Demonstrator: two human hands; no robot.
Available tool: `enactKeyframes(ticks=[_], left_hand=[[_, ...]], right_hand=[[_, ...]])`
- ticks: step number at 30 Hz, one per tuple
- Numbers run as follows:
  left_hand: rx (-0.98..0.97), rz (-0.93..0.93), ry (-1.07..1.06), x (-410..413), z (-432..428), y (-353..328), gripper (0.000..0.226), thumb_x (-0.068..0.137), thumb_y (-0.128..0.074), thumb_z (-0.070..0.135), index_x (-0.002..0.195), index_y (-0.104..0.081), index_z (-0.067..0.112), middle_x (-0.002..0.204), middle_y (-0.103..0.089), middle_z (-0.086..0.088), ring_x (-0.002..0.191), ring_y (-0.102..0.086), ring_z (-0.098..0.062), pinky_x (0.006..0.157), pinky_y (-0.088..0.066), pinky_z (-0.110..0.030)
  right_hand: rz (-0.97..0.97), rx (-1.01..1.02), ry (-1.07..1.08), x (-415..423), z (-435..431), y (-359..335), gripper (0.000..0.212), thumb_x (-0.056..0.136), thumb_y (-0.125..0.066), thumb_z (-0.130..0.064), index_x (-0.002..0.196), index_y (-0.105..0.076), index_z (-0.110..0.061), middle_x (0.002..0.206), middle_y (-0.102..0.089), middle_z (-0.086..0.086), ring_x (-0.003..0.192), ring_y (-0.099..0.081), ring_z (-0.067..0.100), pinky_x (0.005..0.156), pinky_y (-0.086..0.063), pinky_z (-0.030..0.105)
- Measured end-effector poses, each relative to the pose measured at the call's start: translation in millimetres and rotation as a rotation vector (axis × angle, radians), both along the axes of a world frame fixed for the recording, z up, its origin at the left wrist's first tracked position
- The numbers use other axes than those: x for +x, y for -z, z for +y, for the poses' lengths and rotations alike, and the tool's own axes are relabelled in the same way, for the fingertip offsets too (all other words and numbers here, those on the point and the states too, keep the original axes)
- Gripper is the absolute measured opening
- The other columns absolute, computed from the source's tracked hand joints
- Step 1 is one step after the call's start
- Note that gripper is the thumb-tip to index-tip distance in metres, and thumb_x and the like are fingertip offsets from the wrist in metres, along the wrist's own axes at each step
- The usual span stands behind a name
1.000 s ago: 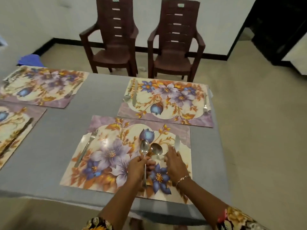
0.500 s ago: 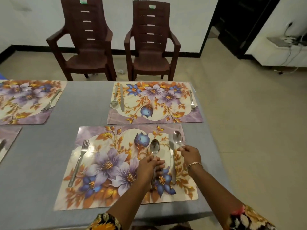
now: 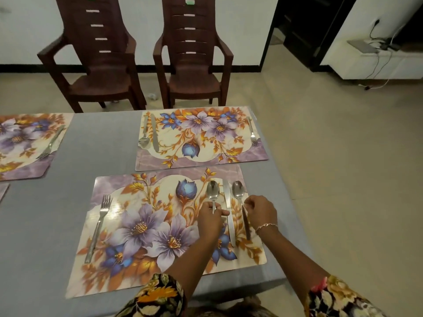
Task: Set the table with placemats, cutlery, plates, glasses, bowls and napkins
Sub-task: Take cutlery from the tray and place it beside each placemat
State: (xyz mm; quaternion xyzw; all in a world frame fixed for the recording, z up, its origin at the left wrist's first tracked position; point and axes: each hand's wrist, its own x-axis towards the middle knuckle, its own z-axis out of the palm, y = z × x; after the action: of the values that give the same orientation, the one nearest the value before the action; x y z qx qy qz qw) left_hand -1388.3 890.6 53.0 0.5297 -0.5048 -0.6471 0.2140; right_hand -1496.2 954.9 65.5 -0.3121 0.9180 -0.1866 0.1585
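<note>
Risk is nudging the knife (image 3: 229,219) crooked, since the left hand (image 3: 209,221) grips the inner spoon (image 3: 213,193) and the right hand (image 3: 261,212) pinches the outer spoon (image 3: 238,192), one tight on either side of it.

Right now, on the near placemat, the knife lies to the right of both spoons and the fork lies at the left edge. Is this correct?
Not quite: the head view shows the knife between the left spoon and the right spoon, not to their right. The fork does lie at the left edge of the near placemat.
</note>
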Motion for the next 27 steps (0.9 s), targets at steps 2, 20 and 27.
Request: enactKeyframes(ticks=[2, 20, 27], left_hand=[[0.018, 0.003, -0.032, 2, 1, 2, 0.018, 0.095, -0.044, 0.005, 0.080, -0.048, 0.014, 0.069, -0.065, -0.003, 0.047, -0.050, -0.012, 0.039, -0.038, -0.015], [-0.029, -0.004, 0.084, 35, -5, 22, 0.013, 0.097, -0.041, 0.006, 0.097, -0.053, 0.002, 0.079, -0.064, -0.011, 0.064, -0.059, -0.018, 0.061, -0.048, -0.023], [0.002, 0.016, 0.098, 36, -6, 22, 0.015, 0.097, -0.042, 0.008, 0.100, -0.054, 0.000, 0.078, -0.064, -0.010, 0.068, -0.061, -0.020, 0.067, -0.050, -0.029]], right_hand=[[0.209, -0.023, -0.214, 9, 6, 6, 0.022, 0.087, -0.056, -0.009, 0.106, -0.066, -0.010, 0.112, -0.063, 0.010, 0.101, -0.061, 0.026, 0.078, -0.049, 0.028], [0.185, 0.193, -0.532, 45, 38, 45, 0.070, 0.097, -0.006, -0.052, 0.130, -0.048, -0.007, 0.130, -0.057, 0.009, 0.122, -0.046, 0.022, 0.094, -0.039, 0.030], [0.227, 0.133, -0.485, 54, 54, 46, 0.062, 0.097, -0.006, -0.051, 0.133, -0.038, -0.010, 0.131, -0.057, 0.006, 0.118, -0.056, 0.020, 0.095, -0.038, 0.028]])
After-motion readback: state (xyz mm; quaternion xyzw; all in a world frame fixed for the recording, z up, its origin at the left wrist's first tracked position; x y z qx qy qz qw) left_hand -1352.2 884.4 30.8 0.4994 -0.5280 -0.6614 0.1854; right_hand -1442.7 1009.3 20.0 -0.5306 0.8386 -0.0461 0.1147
